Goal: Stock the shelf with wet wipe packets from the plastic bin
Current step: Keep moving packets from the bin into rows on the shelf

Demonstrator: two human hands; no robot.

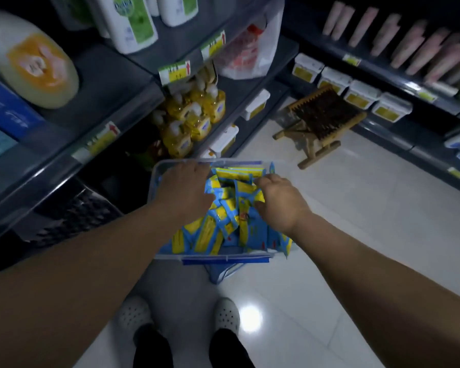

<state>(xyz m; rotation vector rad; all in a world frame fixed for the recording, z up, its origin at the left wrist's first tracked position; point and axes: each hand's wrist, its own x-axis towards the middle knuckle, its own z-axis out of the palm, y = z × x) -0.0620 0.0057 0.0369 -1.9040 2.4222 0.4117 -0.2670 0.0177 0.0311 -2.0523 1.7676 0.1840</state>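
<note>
Shelf [133,83] holds Dettol bottle [133,22]; over bin [170,163], left fingers [197,168] lie spread, right fingers [263,181] pinch packets [223,221].

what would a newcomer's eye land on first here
The clear plastic bin low in the middle, heaped with blue-and-yellow wet wipe packets, draws the eye first, with the left hand and right hand both inside it. Next come the yellow bottles on the low shelf at left.

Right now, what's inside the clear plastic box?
A heap of blue and yellow wet wipe packets. The right hand grips some; the left hand reaches in too. The bottom of the bin is hidden under the pile and hands.
</note>
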